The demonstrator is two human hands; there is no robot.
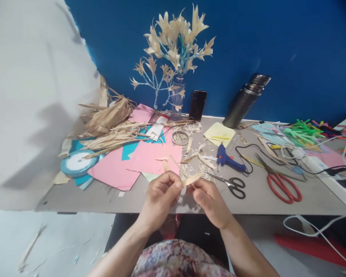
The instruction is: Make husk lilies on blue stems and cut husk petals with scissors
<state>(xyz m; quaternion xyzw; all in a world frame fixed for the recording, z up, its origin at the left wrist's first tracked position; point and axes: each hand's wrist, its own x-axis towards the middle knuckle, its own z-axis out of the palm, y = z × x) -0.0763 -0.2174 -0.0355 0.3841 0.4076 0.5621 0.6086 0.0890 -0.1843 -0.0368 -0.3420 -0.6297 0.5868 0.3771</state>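
Observation:
Between my two hands is a short pale strip of dried husk (192, 179), held above the table's front part. My left hand (164, 194) pinches its left end between thumb and fingers. At the other end, the fingers of my right hand (207, 195) are closed on the strip. Black-handled scissors (233, 185) lie just right of my right hand, and a blue glue gun (229, 159) rests behind them. Pale scraps (190, 167) are scattered on the table behind my hands. Sheets of pink paper (155, 157) lie behind my left hand.
At the back stand a glass bottle (177, 98) with husk flowers (175, 42), a phone (198, 105) and a leaning dark flask (245, 102). Dried husks (109, 119) and a ribbon roll (78, 163) lie left. Red-handled scissors (282, 188) and a power strip (331, 179) are right.

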